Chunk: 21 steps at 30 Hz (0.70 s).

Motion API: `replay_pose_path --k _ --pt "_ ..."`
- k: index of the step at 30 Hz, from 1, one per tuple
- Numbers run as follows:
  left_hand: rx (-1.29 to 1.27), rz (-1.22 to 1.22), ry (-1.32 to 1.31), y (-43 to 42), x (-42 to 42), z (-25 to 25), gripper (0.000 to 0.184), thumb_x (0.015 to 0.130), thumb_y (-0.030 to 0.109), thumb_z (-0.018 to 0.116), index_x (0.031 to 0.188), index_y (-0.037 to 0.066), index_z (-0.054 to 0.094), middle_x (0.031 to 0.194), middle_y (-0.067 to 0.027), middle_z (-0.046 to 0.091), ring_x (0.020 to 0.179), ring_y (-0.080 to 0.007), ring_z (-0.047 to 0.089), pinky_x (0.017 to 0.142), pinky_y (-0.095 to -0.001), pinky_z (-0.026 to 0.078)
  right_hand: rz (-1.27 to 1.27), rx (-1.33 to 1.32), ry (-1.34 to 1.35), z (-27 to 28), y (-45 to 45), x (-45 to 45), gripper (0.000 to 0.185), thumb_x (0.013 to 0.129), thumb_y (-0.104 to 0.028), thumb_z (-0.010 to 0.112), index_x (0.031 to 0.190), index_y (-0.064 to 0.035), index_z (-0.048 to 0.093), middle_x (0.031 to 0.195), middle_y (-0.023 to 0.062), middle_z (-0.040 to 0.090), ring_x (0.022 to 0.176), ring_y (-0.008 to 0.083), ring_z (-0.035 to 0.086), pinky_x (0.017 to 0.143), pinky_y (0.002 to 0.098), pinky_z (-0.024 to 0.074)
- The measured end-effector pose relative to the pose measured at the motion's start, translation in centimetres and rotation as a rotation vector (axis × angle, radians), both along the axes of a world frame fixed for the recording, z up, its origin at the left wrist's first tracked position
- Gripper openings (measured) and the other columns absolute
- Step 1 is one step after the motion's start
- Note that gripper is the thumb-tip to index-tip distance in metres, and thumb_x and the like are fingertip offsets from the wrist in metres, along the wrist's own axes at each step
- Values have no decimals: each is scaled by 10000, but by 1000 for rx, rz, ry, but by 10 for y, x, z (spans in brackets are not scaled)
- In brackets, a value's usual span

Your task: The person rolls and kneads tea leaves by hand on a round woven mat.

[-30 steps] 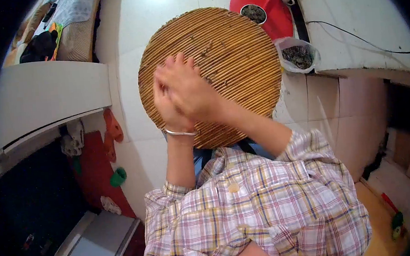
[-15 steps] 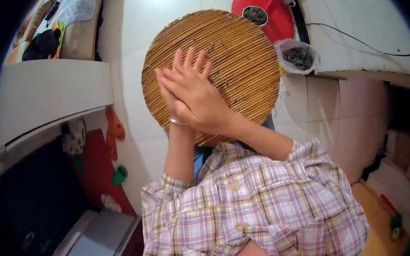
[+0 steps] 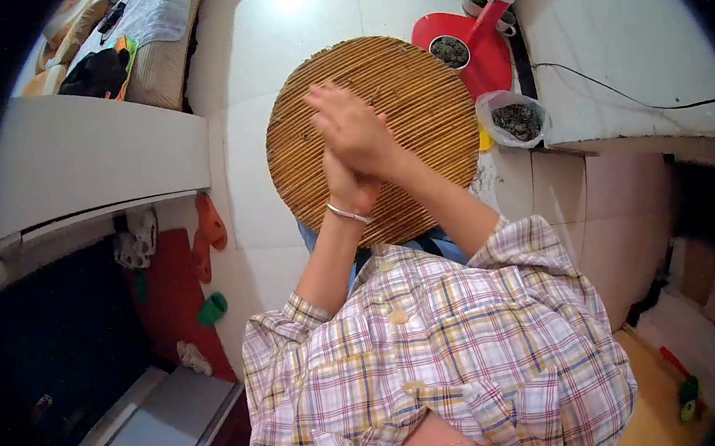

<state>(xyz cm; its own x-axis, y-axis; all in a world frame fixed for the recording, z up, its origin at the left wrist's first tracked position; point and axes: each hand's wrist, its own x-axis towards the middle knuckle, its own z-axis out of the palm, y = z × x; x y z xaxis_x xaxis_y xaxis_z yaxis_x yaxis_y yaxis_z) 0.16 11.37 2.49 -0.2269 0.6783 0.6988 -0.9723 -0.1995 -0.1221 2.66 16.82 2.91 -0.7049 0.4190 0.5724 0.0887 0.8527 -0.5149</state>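
Nearest: plaid sleeves (image 3: 492, 247), cuffs well back from both wrists; good to keep them so. Bracelet (image 3: 349, 214) on the left wrist, near the contact; judged best kept off the right palm.

Left hand (image 3: 348, 178) under right hand (image 3: 357, 132), touching. Right: flattened, fingers nearly straight. Left: fingers mostly hidden, opening cannot be told. Anything held between them: not visible.

Round surface (image 3: 429, 127) directly beneath the hands. Judgement: press evenly, palm to palm, wrists loose, staying inside its rim so loose bits land there.

Farther, right: bag (image 3: 487, 114) of dark crumbs; beyond, filled pot (image 3: 455, 68) on red pan (image 3: 490, 77).
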Motion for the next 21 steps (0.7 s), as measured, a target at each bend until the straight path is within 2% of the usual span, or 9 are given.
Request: replay_pose_path --k 2,8,10,11,14,15,16,18,21 --pt "-1287 200 316 -23 -6 12 637 1020 491 269 1466 36 271 1495 -170 349 1362 -364 357 1123 -489 326 -17 -193 51 4 1 9 435 901 -221 444 1188 70 591 1310 247 548 1287 439 444 1108 523 286" --pt "-1181 256 140 -25 -35 6 615 1016 470 274 1492 83 243 1532 -167 274 1388 -381 308 1155 -511 270 19 -283 -54 13 -14 0 472 917 -240 420 1261 50 563 1359 239 515 1341 413 387 1142 480 252" --pt "-993 263 217 -19 -26 13 513 1012 470 334 1373 117 422 1360 -122 488 1236 -328 487 1040 -519 411 20 -333 -41 17 -10 -12 477 918 -241 419 1268 52 556 1362 241 511 1345 418 380 1145 479 245" --pt "-1130 210 213 -22 -22 16 572 1016 460 302 1427 69 373 1409 -170 461 1287 -371 453 1091 -503 378 19 -359 -31 19 -7 -17 480 918 -242 418 1271 54 553 1364 242 508 1347 420 376 1146 479 242" --pt "-1277 192 157 -9 -29 13 551 1023 439 303 1381 37 425 1337 -164 531 1231 -346 512 1065 -475 418 -115 -257 -6 7 20 -7 473 905 -231 396 1239 66 552 1359 258 500 1289 443 437 1111 532 276" --pt "-1371 157 218 -13 -29 37 551 1030 416 294 1392 13 396 1375 -174 493 1263 -323 486 1081 -449 404 -9 87 -2 -14 20 2 434 905 -187 420 1232 64 556 1344 270 505 1281 441 444 1108 514 293" --pt "-1373 160 221 -12 -33 35 551 1030 416 294 1392 13 396 1375 -174 493 1263 -323 486 1081 -449 404 -7 85 1 -3 8 8 434 905 -187 420 1232 64 556 1344 270 505 1281 441 444 1108 514 293" --pt "-1212 262 190 -3 -37 30 548 1030 402 303 1404 8 374 1403 -181 459 1286 -323 458 1093 -455 387 26 -241 87 34 -30 26 391 903 -128 486 1236 64 557 1377 241 493 1328 384 417 1128 451 295" --pt "-1196 189 200 -4 -11 21 545 1030 394 305 1414 12 360 1419 -183 441 1298 -326 443 1103 -459 374 -75 -74 -35 25 -8 8 346 899 -140 476 1144 75 592 1264 255 564 1232 411 496 1060 480 366"
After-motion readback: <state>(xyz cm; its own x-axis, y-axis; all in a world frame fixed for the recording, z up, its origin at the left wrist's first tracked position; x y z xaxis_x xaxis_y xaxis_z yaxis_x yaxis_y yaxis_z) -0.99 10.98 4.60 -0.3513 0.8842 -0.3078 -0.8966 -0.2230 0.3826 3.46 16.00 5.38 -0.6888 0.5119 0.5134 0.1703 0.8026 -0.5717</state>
